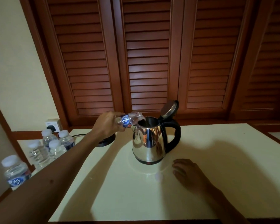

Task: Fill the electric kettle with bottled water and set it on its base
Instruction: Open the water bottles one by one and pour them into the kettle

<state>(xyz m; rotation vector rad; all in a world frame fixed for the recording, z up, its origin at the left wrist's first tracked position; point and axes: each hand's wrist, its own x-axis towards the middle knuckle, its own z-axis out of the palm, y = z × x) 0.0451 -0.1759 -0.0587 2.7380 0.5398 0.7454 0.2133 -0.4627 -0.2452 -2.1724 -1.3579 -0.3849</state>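
Now left grip (109, 125) tips bottle (129, 121) into kettle (148, 143)

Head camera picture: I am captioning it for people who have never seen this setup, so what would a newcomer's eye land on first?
First the shiny steel kettle at mid-table, lid flipped up, with the left hand tipping a small water bottle into its mouth. Next, the cluster of capped bottles on the lower ledge at left, and the right hand resting flat on the table at lower right.
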